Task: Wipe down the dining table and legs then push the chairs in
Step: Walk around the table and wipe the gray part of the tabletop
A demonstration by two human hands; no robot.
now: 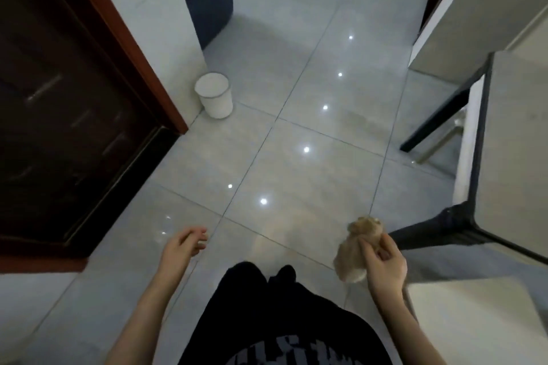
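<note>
Person stands by the pale grey desk [516,133] on a glossy tiled floor [296,175].
The right hand [382,267] has its grip clamped on a crumpled tan cloth [347,261], near the desk corner. The left hand [184,243] has its grip loose and apparently empty (blurred).

— What sort of place is this?
— A home: glossy pale grey floor tiles [296,172], a dark brown panelled wooden door [59,98], a small white round waste bin [215,96].
— Which room?
— Dining: a pale rectangular worktop [516,142] on slanted black legs [436,120].
</note>
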